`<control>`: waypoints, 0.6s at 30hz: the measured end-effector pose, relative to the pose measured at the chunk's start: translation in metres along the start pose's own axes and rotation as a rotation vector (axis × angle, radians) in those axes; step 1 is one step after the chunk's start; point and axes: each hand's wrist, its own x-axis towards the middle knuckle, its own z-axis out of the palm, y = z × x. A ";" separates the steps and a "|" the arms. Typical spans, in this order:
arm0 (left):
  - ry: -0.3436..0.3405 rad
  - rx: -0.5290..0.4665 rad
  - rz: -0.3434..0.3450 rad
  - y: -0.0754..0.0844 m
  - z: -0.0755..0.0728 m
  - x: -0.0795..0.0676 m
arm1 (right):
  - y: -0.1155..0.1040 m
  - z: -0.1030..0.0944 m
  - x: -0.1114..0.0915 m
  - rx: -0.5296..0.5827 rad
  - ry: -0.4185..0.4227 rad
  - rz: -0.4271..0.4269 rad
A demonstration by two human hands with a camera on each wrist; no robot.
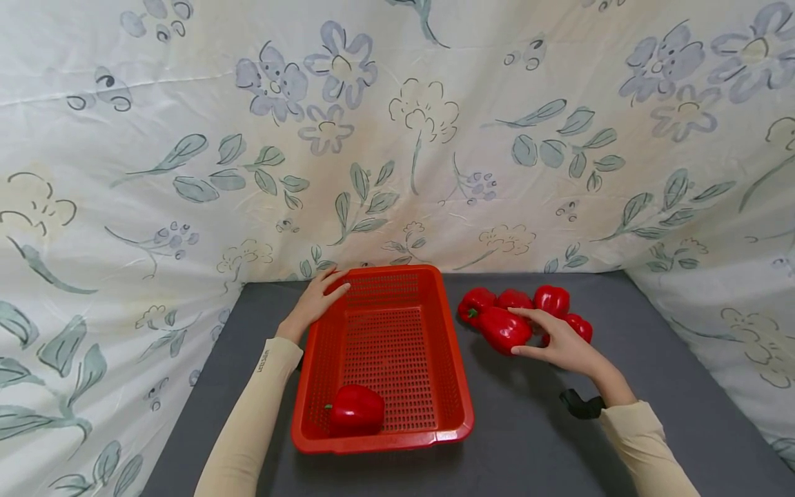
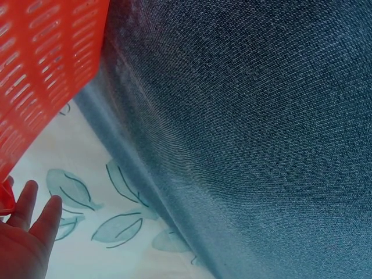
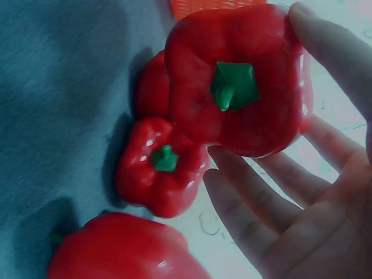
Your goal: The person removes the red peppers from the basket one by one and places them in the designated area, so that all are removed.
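Note:
My right hand (image 1: 562,344) holds a red bell pepper (image 1: 504,330) between thumb and fingers. In the right wrist view the green stem of this bell pepper (image 3: 264,125) faces the camera, and it appears raised above the others. Several more red bell peppers (image 1: 551,300) lie grouped beside and behind it. At the far left corner of the red perforated basket (image 1: 458,373), my left hand (image 1: 318,300) rests on the rim. The left fingers (image 2: 46,224) extend outside the basket, fairly straight. Another bell pepper (image 1: 357,407) lies inside, at the near left corner.
A dark grey cloth-covered table (image 1: 515,428) carries the basket and peppers. Floral fabric (image 1: 422,172) hangs along the back and both sides. A black strap (image 1: 582,405) circles my right wrist.

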 end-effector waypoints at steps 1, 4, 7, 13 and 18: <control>0.001 0.001 0.002 0.000 0.000 0.000 | 0.002 0.001 -0.001 -0.004 0.002 -0.003; 0.001 0.004 0.003 -0.001 0.001 0.001 | 0.008 0.003 -0.005 -0.026 0.007 -0.013; -0.001 0.003 0.008 -0.002 0.001 0.002 | 0.012 0.005 -0.008 -0.052 0.009 -0.027; -0.004 0.003 0.016 -0.002 0.000 0.002 | 0.017 0.007 -0.013 -0.056 0.000 -0.026; -0.006 0.003 0.009 -0.002 0.000 0.002 | 0.020 0.008 -0.015 -0.055 0.000 -0.026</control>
